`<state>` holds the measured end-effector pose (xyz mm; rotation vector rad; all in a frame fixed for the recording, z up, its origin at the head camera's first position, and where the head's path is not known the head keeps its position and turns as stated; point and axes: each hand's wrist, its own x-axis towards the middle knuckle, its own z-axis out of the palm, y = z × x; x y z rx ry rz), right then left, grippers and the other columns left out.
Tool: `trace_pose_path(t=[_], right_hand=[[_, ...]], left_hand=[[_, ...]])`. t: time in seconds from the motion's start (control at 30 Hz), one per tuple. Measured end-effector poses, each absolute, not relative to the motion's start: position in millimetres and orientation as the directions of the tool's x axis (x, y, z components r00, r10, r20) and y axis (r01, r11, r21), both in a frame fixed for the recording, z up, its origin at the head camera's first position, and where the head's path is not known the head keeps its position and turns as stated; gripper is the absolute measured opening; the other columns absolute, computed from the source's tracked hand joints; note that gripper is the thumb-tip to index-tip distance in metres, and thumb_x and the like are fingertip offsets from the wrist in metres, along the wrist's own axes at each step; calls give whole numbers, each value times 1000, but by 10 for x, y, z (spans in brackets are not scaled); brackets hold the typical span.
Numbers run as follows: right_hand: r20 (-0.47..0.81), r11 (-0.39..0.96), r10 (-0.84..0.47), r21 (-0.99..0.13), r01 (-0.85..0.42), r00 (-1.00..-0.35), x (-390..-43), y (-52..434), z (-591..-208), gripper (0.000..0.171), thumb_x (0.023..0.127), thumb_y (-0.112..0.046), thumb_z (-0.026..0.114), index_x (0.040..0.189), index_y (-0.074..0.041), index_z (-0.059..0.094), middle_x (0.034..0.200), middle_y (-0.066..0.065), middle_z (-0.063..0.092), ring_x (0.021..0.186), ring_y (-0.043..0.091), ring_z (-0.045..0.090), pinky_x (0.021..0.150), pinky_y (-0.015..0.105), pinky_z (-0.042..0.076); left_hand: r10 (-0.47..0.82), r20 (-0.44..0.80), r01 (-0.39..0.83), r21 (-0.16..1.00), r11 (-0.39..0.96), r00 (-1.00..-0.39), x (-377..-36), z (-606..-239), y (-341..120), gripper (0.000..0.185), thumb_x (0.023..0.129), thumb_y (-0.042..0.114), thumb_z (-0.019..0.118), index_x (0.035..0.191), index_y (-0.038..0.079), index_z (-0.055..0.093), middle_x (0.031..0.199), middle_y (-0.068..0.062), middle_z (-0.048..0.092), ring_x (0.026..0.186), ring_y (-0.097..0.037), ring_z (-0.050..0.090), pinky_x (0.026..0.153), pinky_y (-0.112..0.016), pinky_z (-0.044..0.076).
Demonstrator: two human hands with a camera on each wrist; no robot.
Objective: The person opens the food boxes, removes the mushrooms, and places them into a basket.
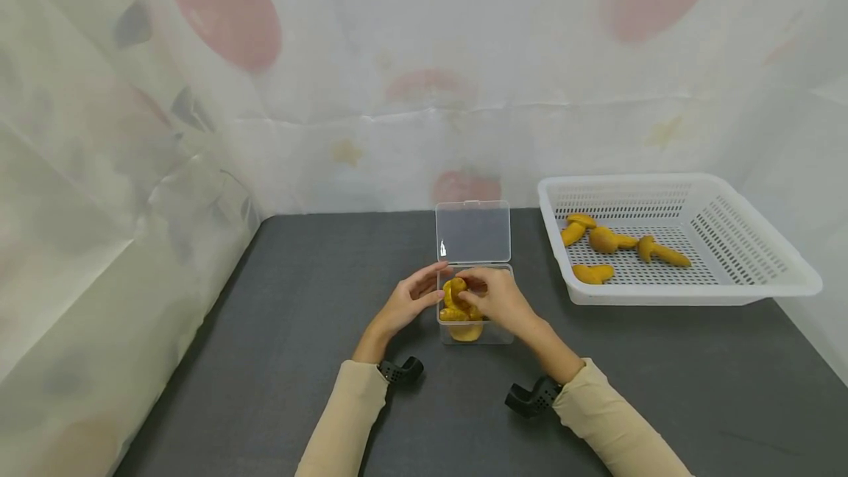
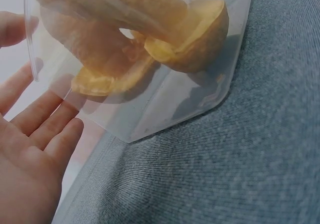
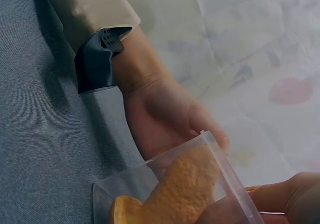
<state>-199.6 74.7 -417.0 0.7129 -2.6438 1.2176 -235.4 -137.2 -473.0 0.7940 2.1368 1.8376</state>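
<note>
While steadying the clear plastic box (image 1: 474, 315) near the counter's (image 1: 298, 300) middle, left hand (image 1: 407, 300) flat against its side, right hand (image 1: 500, 299) pinching a toy mushroom (image 1: 456, 290) inside.

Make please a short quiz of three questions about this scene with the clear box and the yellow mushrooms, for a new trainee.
1. True or false: the lid of the clear box stands open.
2. How many yellow toy mushrooms lie in the white basket? A) two B) four C) seven
3. Which hand reaches into the box from above, and what does the other hand do?

Key
1. True; the lid is tilted up behind the box.
2. B, four mushrooms.
3. The right hand reaches in, its fingers on the mushrooms in the box. The left hand rests open against the left side of the box, fingers straight.
</note>
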Motion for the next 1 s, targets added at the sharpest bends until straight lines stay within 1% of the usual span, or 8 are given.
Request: trace_pose_path(t=[0.2, 0.4, 0.57, 0.8, 1.0], right_hand=[[354, 554, -329, -679, -483, -875, -1996, 778, -4140, 29, 82, -3, 74, 110, 2, 70, 104, 18, 74, 87, 26, 73, 75, 34, 62], [365, 536, -300, -699, -472, -881, -1974, 807, -4095, 31, 82, -5, 73, 112, 2, 69, 105, 18, 74, 89, 27, 73, 78, 35, 62], [407, 504, -292, -704, -501, -865, -1944, 838, -4040, 30, 82, -4, 73, 112, 3, 69, 104, 20, 73, 92, 29, 73, 80, 39, 61], [451, 483, -280, -697, -530, -847, -1904, 892, -3970, 30, 81, -4, 74, 110, 2, 69, 103, 19, 73, 92, 29, 73, 80, 38, 61], [470, 451, -274, -708, -544, -839, -1860, 969, -3907, 31, 80, 0, 74, 111, 4, 68, 104, 21, 73, 92, 31, 72, 79, 42, 61]], left_hand=[[521, 161, 242, 966, 91, -839, -2361, -4729, -1367, 54, 97, 13, 57, 148, 12, 39, 150, -17, 45, 144, -31, 37, 122, -50, 27], [520, 156, 234, 968, 87, -840, -2361, -4724, -1360, 54, 97, 15, 57, 148, 12, 38, 151, -17, 43, 144, -32, 37, 121, -51, 28], [513, 151, 230, 968, 95, -845, -2350, -4718, -1365, 55, 97, 16, 58, 148, 11, 38, 151, -17, 42, 144, -32, 38, 121, -50, 29], [503, 155, 233, 968, 95, -850, -2353, -4733, -1368, 54, 97, 16, 58, 147, 12, 40, 151, -16, 43, 143, -31, 38, 121, -50, 29], [511, 171, 245, 966, 80, -843, -2352, -4736, -1372, 54, 97, 17, 58, 148, 12, 39, 149, -19, 45, 143, -33, 39, 121, -51, 28]])
